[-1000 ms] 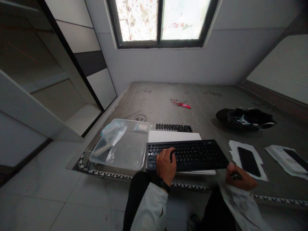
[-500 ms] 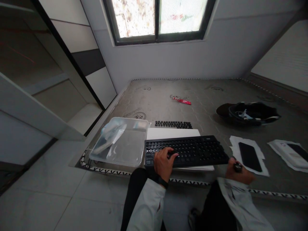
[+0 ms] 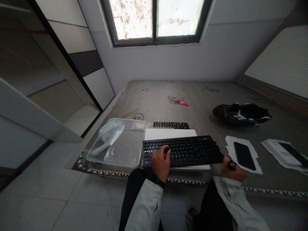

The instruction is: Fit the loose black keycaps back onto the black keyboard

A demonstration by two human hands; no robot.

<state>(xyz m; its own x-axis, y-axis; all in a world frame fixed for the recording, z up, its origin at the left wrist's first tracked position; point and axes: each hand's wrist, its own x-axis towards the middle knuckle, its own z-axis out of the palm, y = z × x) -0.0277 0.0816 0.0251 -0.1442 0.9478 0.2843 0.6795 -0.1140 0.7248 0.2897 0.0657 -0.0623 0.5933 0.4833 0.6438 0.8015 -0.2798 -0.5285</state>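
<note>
A black keyboard [image 3: 187, 150] lies slightly slanted on a flat white box [image 3: 173, 132]. Over its left part is my left hand [image 3: 160, 162], thumb and forefinger pinched on what looks like a small black keycap [image 3: 166, 150]. At the keyboard's right front corner, my right hand [image 3: 233, 170] is closed round a dark, round-ended tool handle [image 3: 232, 165]; the rest of the tool is hidden. Its fingers are against or very near that corner. Rows of loose black keycaps [image 3: 171, 125] lie behind the white box.
A clear plastic tray [image 3: 127, 146] with wrappers stands left of the keyboard. To the right are a dark phone [image 3: 244, 155] on a white cloth, a second white device [image 3: 284, 154] and a black cap [image 3: 243, 115]. A red packet [image 3: 181, 102] lies farther back on the mattress [image 3: 199, 112].
My left thumb and forefinger have lifted and curled in a little more over the keys. My right hand stays at the keyboard's corner. The whole view has shifted slightly.
</note>
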